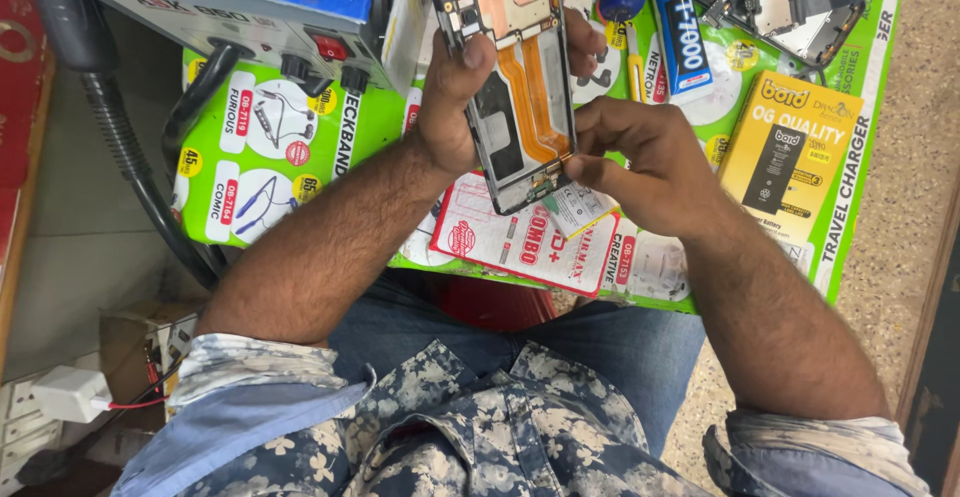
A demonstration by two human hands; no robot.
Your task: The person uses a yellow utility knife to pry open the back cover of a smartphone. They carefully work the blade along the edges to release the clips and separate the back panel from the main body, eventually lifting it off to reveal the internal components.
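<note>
From the head camera, looking straight down, the person sits at a small bench covered with a bright green printed mat (pixel 300 147), its rim reaching to a speckled stone floor (pixel 900 217) on the right.

The left hand (pixel 455 97) grips an opened phone (pixel 515 77) with its back cover off, thumb pressed across the dark lower half, fingers wrapped behind the frame. The phone is held upright just above the mat, near the middle of the bench, with orange flex cables (pixel 535 92) running down its inside. The right hand (pixel 635 162) meets it at the lower edge, thumb and forefinger pinched narrow on a small connector at the cable's end; what lies between the fingertips is too small to make out.

On the mat under the hands lies a red and white card pack (pixel 510 242). A yellow box (pixel 790 162) sits to the right, a blue glue tube (pixel 682 27) stands above it, and another stripped phone frame (pixel 780 2) lies in the far corner. At the left back stands a grey station (pixel 200 7) with a red switch, a thick black hose (pixel 120 127) curving down from it. A white plug (pixel 70 394) hangs low on the left.
</note>
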